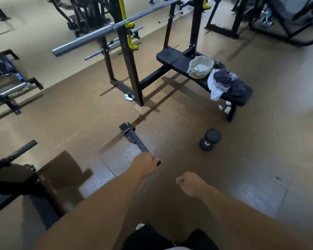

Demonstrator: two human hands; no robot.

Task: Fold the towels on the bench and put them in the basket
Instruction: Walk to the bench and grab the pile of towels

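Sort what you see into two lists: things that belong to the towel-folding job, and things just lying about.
For the job:
- towels, heaped unfolded on the bench
- basket, standing on the bench beside them
- bench

Lying about:
- dumbbell on the floor
- barbell on the rack
- black bar attachment on the floor
- small white object by the rack foot

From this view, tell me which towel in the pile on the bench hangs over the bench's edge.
The white towel. It droops over the near edge of the bench, while the dark navy towels stay bunched on the pad beside the basket.
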